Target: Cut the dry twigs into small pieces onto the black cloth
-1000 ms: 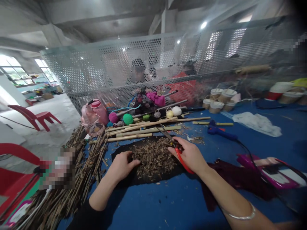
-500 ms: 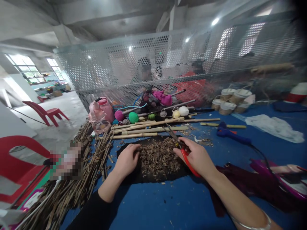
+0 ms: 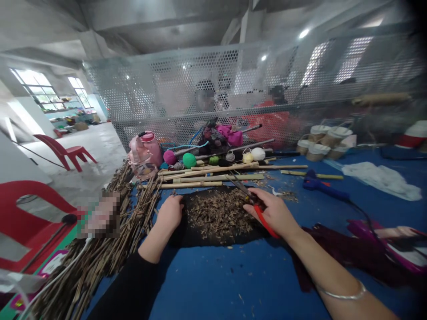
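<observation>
A black cloth (image 3: 190, 240) lies on the blue tabletop, covered with a heap of small brown chopped plant pieces (image 3: 220, 213). My left hand (image 3: 169, 215) is closed at the cloth's left edge, its thumb toward the heap; the fingertips are partly hidden, and they seem to grip the cloth. Over the right side of the heap, my right hand (image 3: 275, 211) holds scissors with red handles (image 3: 267, 222). Their dark blades point away and to the left, toward the bamboo sticks (image 3: 196, 184).
Dry stalks (image 3: 110, 253) are piled on the left beside a pink bottle (image 3: 151, 149). Yarn balls (image 3: 189, 160) line the back, before a perforated screen (image 3: 140, 98). On the right are a blue glue gun (image 3: 323, 189), dark red cloth (image 3: 340, 253) and white-topped pots (image 3: 318, 151).
My left hand has moved left, off the chopped pieces to the cloth's left edge. My right hand keeps its hold on the scissors, and the view has shifted slightly.
</observation>
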`<state>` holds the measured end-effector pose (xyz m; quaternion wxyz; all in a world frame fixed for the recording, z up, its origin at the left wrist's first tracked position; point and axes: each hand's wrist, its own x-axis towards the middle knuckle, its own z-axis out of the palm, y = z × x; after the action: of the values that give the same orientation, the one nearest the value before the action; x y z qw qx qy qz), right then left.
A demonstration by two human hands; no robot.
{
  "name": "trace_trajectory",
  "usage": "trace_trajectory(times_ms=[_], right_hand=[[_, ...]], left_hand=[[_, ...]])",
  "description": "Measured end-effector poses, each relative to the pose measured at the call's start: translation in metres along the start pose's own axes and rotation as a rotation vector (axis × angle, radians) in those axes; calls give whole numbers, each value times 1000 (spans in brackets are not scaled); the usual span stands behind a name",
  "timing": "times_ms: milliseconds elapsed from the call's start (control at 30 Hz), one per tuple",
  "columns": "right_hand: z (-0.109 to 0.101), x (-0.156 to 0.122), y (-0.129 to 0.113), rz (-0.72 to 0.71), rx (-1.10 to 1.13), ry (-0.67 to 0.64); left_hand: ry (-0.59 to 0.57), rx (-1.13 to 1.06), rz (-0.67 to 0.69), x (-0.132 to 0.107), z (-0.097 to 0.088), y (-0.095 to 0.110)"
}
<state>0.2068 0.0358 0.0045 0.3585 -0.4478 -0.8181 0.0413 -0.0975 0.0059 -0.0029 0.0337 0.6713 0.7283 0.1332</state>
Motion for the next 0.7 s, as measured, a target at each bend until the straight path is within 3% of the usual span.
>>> trace_trajectory(times_ms=[200, 333, 433, 567, 700], right_hand=[[3, 2, -4, 0, -10, 1], [2, 3, -5, -1, -1, -6], [1, 4, -7, 20, 7, 6], [-1, 3, -10, 73, 22, 12], [0, 0, -10, 87, 64, -5]], left_hand=[[34, -20, 242, 15, 18, 8], [118, -233, 427, 19, 18, 11], [172, -310, 283, 11, 13, 17], [3, -219, 62, -15, 8, 44], [-96, -121, 79, -29, 9, 78]])
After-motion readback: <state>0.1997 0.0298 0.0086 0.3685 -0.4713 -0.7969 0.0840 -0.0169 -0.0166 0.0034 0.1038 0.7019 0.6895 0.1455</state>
